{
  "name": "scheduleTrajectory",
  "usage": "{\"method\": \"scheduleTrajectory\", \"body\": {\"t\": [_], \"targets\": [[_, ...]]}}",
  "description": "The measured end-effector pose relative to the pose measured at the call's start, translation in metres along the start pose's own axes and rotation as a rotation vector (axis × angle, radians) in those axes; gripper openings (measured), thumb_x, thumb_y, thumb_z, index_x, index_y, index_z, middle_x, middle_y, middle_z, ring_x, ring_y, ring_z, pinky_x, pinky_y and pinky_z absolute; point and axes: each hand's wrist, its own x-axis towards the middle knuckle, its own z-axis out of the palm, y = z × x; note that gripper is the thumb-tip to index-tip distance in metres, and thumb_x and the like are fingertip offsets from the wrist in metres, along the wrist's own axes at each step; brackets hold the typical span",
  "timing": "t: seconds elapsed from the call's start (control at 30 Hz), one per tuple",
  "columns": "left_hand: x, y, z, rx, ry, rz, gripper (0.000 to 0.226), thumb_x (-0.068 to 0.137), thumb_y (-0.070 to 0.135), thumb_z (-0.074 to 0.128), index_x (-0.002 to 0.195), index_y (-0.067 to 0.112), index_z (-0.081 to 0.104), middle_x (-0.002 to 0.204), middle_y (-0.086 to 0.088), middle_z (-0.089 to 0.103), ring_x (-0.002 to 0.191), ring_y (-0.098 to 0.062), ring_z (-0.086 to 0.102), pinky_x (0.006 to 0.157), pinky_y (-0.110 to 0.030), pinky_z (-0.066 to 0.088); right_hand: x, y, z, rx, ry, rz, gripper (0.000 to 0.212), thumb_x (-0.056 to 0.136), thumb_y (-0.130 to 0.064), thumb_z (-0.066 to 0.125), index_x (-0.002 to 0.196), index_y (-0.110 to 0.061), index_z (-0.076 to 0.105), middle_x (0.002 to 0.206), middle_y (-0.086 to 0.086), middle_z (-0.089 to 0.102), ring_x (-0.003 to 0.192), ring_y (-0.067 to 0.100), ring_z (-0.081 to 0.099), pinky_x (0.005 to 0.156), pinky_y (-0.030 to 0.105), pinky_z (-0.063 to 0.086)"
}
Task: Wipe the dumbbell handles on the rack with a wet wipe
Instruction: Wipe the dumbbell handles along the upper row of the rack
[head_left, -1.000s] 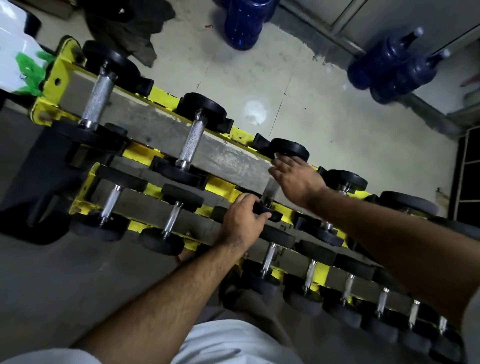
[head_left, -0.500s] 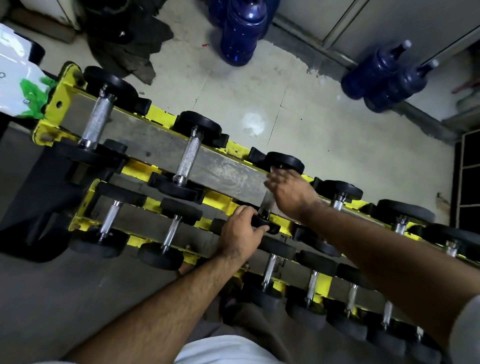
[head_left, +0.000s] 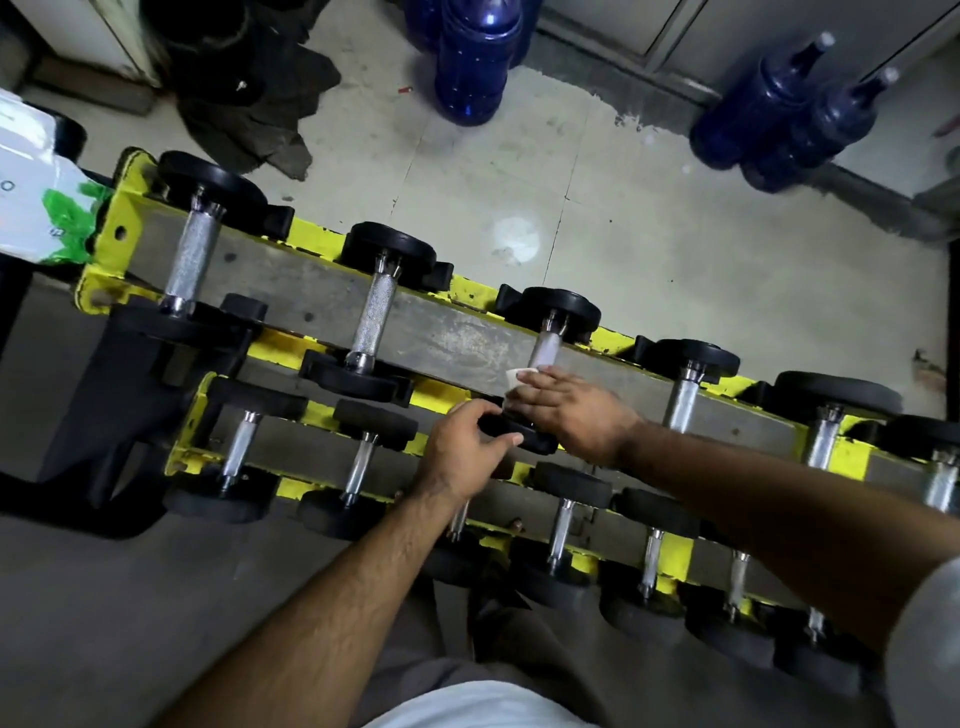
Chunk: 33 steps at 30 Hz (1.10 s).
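Head view: right hand (head_left: 576, 410) holds a white wipe (head_left: 519, 375) on the near end of the 3rd top-row dumbbell handle (head_left: 543, 351) on the yellow rack (head_left: 111, 234). Left hand (head_left: 462, 449) grips that dumbbell's near black weight (head_left: 519, 434), prob. steadying it. Progress: mid-wipe; can't tell which other handles are clean, most seem left.
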Motion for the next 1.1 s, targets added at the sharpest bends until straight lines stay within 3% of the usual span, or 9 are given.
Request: {"method": "scheduleTrajectory", "body": {"t": [0.17, 0.33, 0.47, 0.53, 0.63, 0.77, 0.9, 1.03, 1.1], "targets": [[0.006, -0.006, 0.002, -0.028, -0.011, -0.023, 0.039, 0.071, 0.034, 0.087, 0.105, 0.026, 0.068, 0.109, 0.008, 0.066, 0.101, -0.012, 0.065, 0.093, -0.032, 0.055, 0.008, 0.019, 0.004, -0.016, 0.096, 0.234, 0.052, 0.101, -0.018, 0.048, 0.152, -0.022, 0.037, 0.159, 0.003, 0.034, 0.151, 0.022, 0.021, 0.124, 0.042, 0.012], [0.006, -0.002, -0.002, 0.012, -0.018, -0.035, 0.037, 0.072, 0.033, 0.086, 0.104, 0.028, 0.068, 0.104, 0.005, 0.068, 0.094, -0.015, 0.064, 0.085, -0.033, 0.056, -0.002, 0.016, 0.01, -0.031, 0.043, -0.021, 0.051, 0.098, -0.023, 0.033, 0.147, -0.019, 0.046, 0.154, 0.004, 0.044, 0.146, 0.027, 0.034, 0.121, 0.046, 0.019], [-0.001, 0.013, -0.001, 0.17, -0.01, 0.089, 0.026, 0.083, 0.02, 0.077, 0.108, 0.02, 0.07, 0.107, 0.007, 0.063, 0.093, -0.012, 0.061, 0.08, -0.024, 0.05, 0.012, 0.03, -0.004, 0.018, 0.164, 0.339, 0.06, 0.093, -0.016, 0.033, 0.153, -0.017, 0.036, 0.16, 0.006, 0.034, 0.149, 0.027, 0.027, 0.122, 0.049, 0.022], [-0.005, 0.016, 0.0, 0.214, 0.004, 0.148, 0.023, 0.085, 0.018, 0.074, 0.108, 0.019, 0.07, 0.109, 0.006, 0.064, 0.094, -0.013, 0.063, 0.084, -0.029, 0.053, 0.014, 0.016, 0.004, 0.03, 0.156, 0.289, 0.059, 0.095, -0.018, 0.031, 0.153, -0.016, 0.036, 0.161, 0.005, 0.031, 0.152, 0.025, 0.02, 0.124, 0.042, 0.011], [-0.012, 0.018, 0.007, 0.292, 0.016, 0.189, 0.028, 0.086, 0.027, 0.072, 0.112, 0.019, 0.067, 0.112, 0.007, 0.062, 0.094, -0.01, 0.061, 0.083, -0.03, 0.053, 0.004, 0.024, 0.003, -0.002, 0.135, 0.073, 0.052, 0.099, -0.024, 0.031, 0.148, -0.017, 0.046, 0.154, 0.005, 0.043, 0.148, 0.025, 0.031, 0.122, 0.044, 0.019], [-0.019, 0.025, 0.02, 0.388, 0.06, 0.201, 0.035, 0.087, 0.038, 0.072, 0.115, 0.019, 0.065, 0.111, 0.006, 0.061, 0.094, -0.012, 0.059, 0.079, -0.028, 0.051, 0.009, 0.036, -0.004, 0.021, 0.201, 0.251, 0.05, 0.1, -0.017, 0.045, 0.15, -0.019, 0.043, 0.158, 0.003, 0.037, 0.15, 0.024, 0.025, 0.121, 0.043, 0.019], [-0.015, 0.027, 0.023, 0.363, 0.098, 0.128, 0.031, 0.082, 0.032, 0.078, 0.108, 0.017, 0.068, 0.108, 0.004, 0.063, 0.097, -0.014, 0.058, 0.08, -0.026, 0.047, 0.008, 0.02, 0.002, -0.068, 0.11, -0.098, 0.047, 0.094, -0.025, 0.06, 0.14, -0.021, 0.056, 0.149, 0.003, 0.051, 0.144, 0.023, 0.039, 0.122, 0.04, 0.021], [-0.014, 0.036, 0.026, 0.422, 0.09, 0.084, 0.03, 0.083, 0.031, 0.077, 0.109, 0.018, 0.069, 0.108, 0.004, 0.062, 0.096, -0.012, 0.056, 0.079, -0.024, 0.044, 0.008, 0.034, -0.013, -0.14, 0.186, 0.123, 0.044, 0.094, -0.015, 0.059, 0.137, -0.021, 0.058, 0.146, 0.003, 0.054, 0.14, 0.024, 0.044, 0.118, 0.04, 0.025], [-0.015, 0.04, 0.029, 0.462, 0.095, 0.078, 0.029, 0.083, 0.03, 0.077, 0.107, 0.015, 0.069, 0.107, 0.001, 0.063, 0.097, -0.016, 0.057, 0.079, -0.025, 0.044, 0.006, 0.026, -0.018, -0.105, 0.129, 0.14, 0.044, 0.092, -0.013, 0.062, 0.134, -0.024, 0.059, 0.142, 0.001, 0.057, 0.134, 0.026, 0.051, 0.112, 0.044, 0.039]]}}
